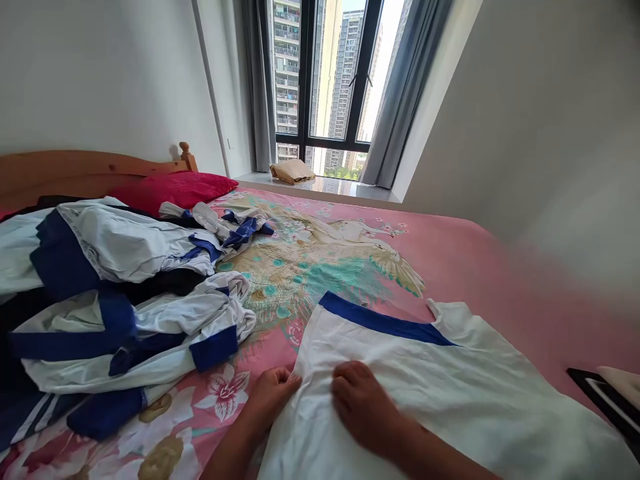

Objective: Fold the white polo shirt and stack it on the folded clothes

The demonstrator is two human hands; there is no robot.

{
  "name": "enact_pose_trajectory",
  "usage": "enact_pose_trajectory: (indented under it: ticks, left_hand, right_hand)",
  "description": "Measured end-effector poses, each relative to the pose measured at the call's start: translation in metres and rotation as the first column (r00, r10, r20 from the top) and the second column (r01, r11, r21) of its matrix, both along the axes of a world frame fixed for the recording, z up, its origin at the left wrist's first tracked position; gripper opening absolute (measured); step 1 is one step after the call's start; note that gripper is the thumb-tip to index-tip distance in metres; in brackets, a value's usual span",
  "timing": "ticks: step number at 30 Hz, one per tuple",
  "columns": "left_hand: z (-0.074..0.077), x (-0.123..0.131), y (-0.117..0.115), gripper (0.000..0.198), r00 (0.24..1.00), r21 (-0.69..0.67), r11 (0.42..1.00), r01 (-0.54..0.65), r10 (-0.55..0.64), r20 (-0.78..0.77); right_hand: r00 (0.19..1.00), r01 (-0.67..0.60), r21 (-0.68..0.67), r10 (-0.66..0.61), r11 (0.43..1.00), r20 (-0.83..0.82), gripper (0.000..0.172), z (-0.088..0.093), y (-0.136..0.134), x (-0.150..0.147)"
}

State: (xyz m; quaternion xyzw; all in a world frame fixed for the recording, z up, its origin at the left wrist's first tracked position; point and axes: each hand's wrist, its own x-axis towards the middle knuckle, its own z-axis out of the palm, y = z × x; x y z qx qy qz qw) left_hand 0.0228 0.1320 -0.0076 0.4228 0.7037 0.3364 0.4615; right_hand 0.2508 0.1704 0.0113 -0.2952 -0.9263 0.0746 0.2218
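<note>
A white shirt with blue trim point(440, 387) lies spread flat on the pink floral bedsheet point(475, 267) in front of me. My left hand point(270, 393) is closed, pinching the shirt's left edge. Just to its right, my right hand point(363, 403) rests on top of the white fabric with its fingers curled and pressing down. Both hands are at the shirt's near left part, close together.
A heap of white and blue clothes point(115, 300) covers the bed's left side. A red pillow point(175, 189) lies by the wooden headboard point(75, 167). A tan folded item point(293, 171) sits on the window sill. A dark object point(607, 400) is at the right edge.
</note>
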Motion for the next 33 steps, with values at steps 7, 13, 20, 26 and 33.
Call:
enact_pose_trajectory:
  ticks: [7,13,20,26,33]
  left_hand:
    - [0.001,-0.001,0.003,0.029,0.999,-0.006,1.0,-0.026,0.026,-0.037]
    - [0.001,0.003,0.004,0.034,0.999,-0.009,0.999,-0.038,0.038,0.0]
    - [0.011,0.004,0.0,0.04,0.998,0.049,0.999,-0.009,0.012,-0.068]
    - [0.013,0.005,-0.003,0.038,0.977,0.134,0.991,-0.005,0.033,-0.212]
    - [0.021,0.009,-0.006,0.04,0.981,0.193,0.98,0.054,-0.016,-0.192]
  right_hand:
    - [0.575,0.741,0.147,-0.732,0.655,0.365,0.029,0.002,0.033,0.248]
    - [0.834,0.546,-0.002,-0.543,0.838,0.097,0.041,0.041,-0.016,0.114]
    - [0.99,0.141,-0.356,-0.122,0.924,0.076,0.061,0.024,-0.071,-0.059]
    - [0.731,0.653,-0.18,-0.55,0.736,0.404,0.062,-0.016,-0.082,0.128]
    - [0.476,0.849,0.032,-0.789,0.528,0.389,0.059,-0.003,-0.111,0.211]
